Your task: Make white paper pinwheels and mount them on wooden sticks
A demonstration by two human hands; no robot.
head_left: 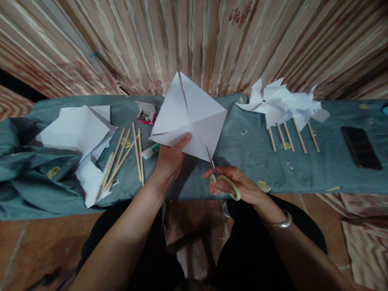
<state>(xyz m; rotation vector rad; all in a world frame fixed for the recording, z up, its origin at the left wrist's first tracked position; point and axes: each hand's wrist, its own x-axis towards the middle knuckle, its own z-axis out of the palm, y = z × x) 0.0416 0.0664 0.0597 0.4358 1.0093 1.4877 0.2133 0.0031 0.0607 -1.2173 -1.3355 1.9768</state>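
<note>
My left hand grips a white square sheet of paper near its lower left side, thumb on top. Slits run inward from the paper's top and left corners, and crease lines cross it. In my right hand is a pair of scissors with pale green handles, fingers through the loops. The scissor blades are at the paper's bottom corner, pointing toward its middle. Partly hidden behind my left hand lies a white and green tube.
Several white paper pinwheels on wooden sticks lie right, beyond them a black phone. To the left are loose wooden sticks, an open red box of small metal pieces and white paper sheets. A teal cloth covers the table.
</note>
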